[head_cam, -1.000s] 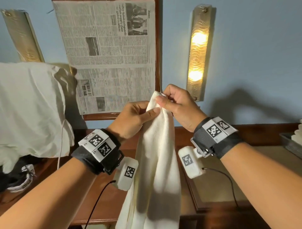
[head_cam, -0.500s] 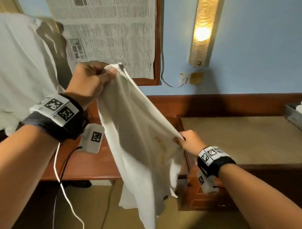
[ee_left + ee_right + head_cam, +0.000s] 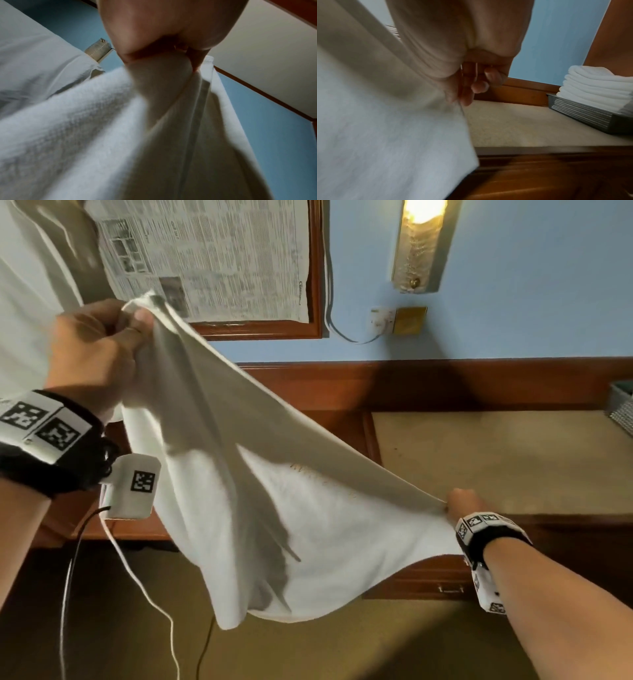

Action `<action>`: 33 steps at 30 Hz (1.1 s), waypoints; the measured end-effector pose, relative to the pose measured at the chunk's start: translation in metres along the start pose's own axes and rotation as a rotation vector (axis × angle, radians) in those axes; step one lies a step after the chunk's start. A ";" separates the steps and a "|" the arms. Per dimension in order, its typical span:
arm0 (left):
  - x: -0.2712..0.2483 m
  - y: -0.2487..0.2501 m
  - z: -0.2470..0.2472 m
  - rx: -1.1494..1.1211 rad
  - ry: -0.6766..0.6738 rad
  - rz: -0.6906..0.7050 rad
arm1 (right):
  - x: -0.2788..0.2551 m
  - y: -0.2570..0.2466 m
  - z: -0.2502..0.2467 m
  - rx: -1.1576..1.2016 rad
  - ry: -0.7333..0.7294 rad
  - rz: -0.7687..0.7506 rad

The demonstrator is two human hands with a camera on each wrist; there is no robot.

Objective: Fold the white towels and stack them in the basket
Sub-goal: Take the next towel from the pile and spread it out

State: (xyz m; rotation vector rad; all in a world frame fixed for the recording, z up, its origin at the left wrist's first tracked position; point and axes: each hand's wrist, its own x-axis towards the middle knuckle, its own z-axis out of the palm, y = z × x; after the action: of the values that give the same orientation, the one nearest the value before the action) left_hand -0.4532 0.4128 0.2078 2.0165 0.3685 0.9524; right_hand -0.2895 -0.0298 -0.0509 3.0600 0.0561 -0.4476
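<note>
Stretching between both hands, the white towel (image 3: 281, 508) hangs in the air in front of the wooden desk (image 3: 496, 460), its upper edge running taut on a slant from high on the left down to low on the right, while the rest of the cloth sags below in a loose belly over the floor. The left hand (image 3: 92, 354) holds one corner up near the framed newspaper (image 3: 212, 258) — fingers and thumb curled tight over a gathered bunch of fabric, which the left wrist view shows pinched under the thumb with the hemmed edge sticking out just beside it. The right hand (image 3: 462, 503) is down at the front edge of the desk's pale top, its fingers (image 3: 477, 86) curled and pinching the opposite corner, the cloth pulled into small creases at the grip. In the right wrist view the grey ribbed basket (image 3: 583, 115) sits on the desk top well off to the right, against the blue wall, already carrying a stack of folded white towels (image 3: 594, 88) — only the basket's corner shows at the right edge of the head view. A lit wall lamp (image 3: 421, 244) hangs above the desk.
</note>
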 end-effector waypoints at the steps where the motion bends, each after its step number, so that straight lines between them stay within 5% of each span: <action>1: -0.003 0.005 0.006 0.012 -0.030 0.014 | 0.000 -0.004 -0.003 -0.017 0.000 -0.001; 5: -0.016 0.019 0.031 -0.008 -0.212 0.111 | -0.022 -0.061 -0.038 0.241 0.155 -0.190; 11: -0.030 0.026 0.061 -0.017 -0.483 0.152 | -0.113 -0.179 -0.121 1.022 0.556 -0.936; 22: -0.028 0.023 0.046 -0.099 -0.621 0.118 | -0.138 -0.222 -0.161 1.363 0.384 -0.852; 29: -0.025 0.012 0.048 -0.157 -0.610 0.112 | -0.137 -0.223 -0.163 1.396 0.302 -0.849; 33: -0.028 0.006 0.051 -0.121 -0.556 0.099 | -0.138 -0.220 -0.142 1.400 0.123 -0.875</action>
State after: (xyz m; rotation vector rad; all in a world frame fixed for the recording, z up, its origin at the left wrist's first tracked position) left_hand -0.4350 0.3640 0.1814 2.0987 -0.0921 0.4234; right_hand -0.3906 0.1933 0.1153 4.1563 1.8701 -0.3916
